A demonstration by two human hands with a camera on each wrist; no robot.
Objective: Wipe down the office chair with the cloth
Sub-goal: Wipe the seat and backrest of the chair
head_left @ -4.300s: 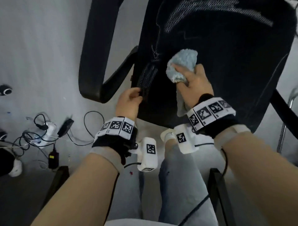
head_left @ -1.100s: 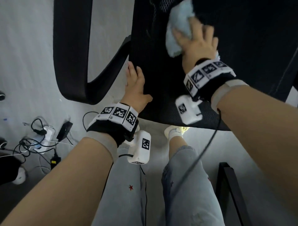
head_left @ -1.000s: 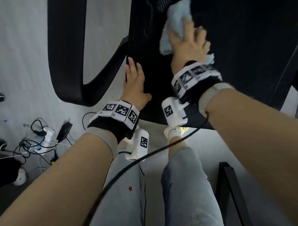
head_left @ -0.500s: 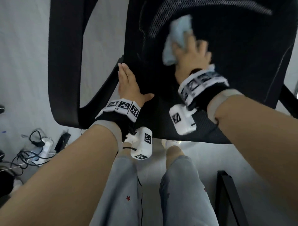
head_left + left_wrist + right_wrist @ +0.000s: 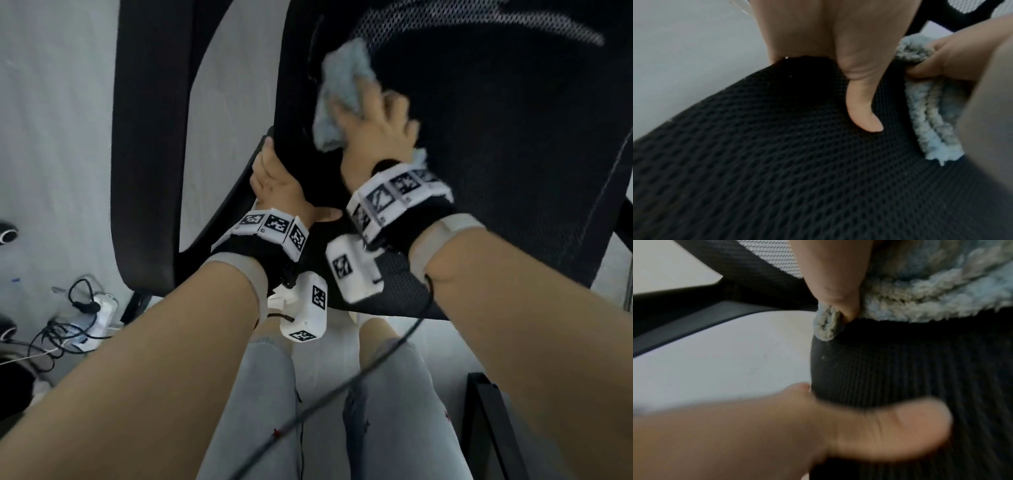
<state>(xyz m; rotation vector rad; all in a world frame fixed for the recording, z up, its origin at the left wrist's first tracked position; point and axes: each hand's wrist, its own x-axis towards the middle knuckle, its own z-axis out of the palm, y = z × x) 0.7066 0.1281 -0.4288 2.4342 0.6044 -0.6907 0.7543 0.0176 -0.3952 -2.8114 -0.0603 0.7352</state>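
The office chair's black mesh seat fills the upper right of the head view. My right hand presses a fluffy light-blue cloth onto the seat near its left edge, and its thumb and fingers pinch the folds. The left wrist view shows the cloth bunched under that hand. My left hand grips the seat's left edge, with its thumb lying on top of the mesh and its fingers going down over the side. In the right wrist view the cloth lies on the seat.
The chair's black armrest loops at the left. A power strip with tangled cables lies on the grey floor at the lower left. A black frame stands at the lower right. A wrist cable crosses my legs.
My right hand has wiped the cloth leftward and nearer, toward the seat's left edge. My left hand has gone from lying flat along the seat's side to gripping its edge.
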